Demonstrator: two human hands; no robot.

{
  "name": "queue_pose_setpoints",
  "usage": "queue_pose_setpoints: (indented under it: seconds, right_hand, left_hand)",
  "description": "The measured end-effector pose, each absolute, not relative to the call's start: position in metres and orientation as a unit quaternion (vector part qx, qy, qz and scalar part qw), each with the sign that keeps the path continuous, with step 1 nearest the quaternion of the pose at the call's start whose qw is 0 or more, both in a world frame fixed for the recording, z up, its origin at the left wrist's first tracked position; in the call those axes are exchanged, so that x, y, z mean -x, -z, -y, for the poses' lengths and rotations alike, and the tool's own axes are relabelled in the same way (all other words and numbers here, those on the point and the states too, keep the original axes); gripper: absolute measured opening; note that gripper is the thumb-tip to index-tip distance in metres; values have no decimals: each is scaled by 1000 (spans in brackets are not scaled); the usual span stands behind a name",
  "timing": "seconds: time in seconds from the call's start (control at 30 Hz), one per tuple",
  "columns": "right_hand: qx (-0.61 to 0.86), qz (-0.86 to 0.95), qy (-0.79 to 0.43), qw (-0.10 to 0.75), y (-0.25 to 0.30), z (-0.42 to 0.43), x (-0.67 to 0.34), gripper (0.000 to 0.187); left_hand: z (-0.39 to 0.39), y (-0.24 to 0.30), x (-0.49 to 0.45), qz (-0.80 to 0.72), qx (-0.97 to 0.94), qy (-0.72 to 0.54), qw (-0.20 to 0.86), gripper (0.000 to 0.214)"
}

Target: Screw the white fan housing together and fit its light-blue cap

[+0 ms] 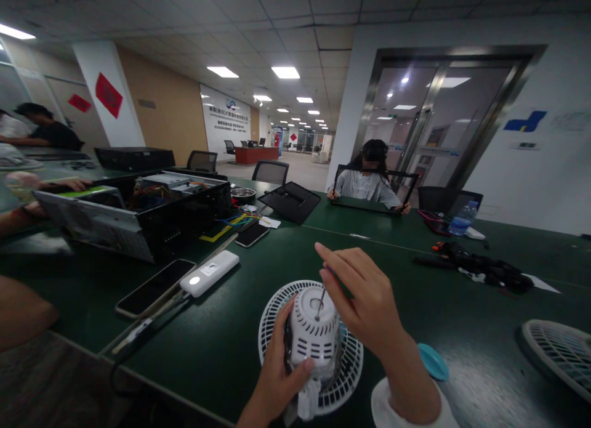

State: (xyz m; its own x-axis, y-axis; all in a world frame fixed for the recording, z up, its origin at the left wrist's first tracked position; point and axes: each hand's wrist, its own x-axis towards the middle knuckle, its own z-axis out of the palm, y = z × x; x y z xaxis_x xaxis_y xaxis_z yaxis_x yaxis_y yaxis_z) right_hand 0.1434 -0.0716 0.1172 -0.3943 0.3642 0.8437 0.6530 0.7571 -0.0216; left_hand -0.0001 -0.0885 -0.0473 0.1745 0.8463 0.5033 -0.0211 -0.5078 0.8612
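A small white fan (314, 335) lies face down on the green table (221, 335), its round grille beneath and the slotted motor housing facing up. My left hand (277, 372) is wrapped round the left side of the housing, thumb across its lower edge. Above the housing, my right hand (364, 298) pinches a thin screwdriver (321, 302) whose tip rests on top of the housing. The screwdriver's handle is mostly hidden inside my fingers.
A white power bank (210, 273) and two dark phones (154, 286) lie to the left, beside an open black computer case (152, 212). A blue lid (433, 361) and another white grille (561, 354) sit at the right. Across the table a person (369, 181) holds a black frame.
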Motion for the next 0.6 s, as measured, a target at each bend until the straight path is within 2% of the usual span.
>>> queue_pose_setpoints:
  seconds: [0.1,0.27,0.47,0.6]
  right_hand:
    - [291,838,118,447,-116,72,-143,38]
    - [296,815,169,470,-117,73,-141,19]
    - [280,814,117,495,-121,76,-141,27]
    - [278,806,142,502,-121,76,-141,17]
  left_hand:
    - [89,46,0,-308,-662,-565,385,70]
    - [89,46,0,-308,-665,-562,383,71]
    - [89,47,1,-313,-666,-560,380,72]
    - [89,48,1,-310,-663,-564,383,72]
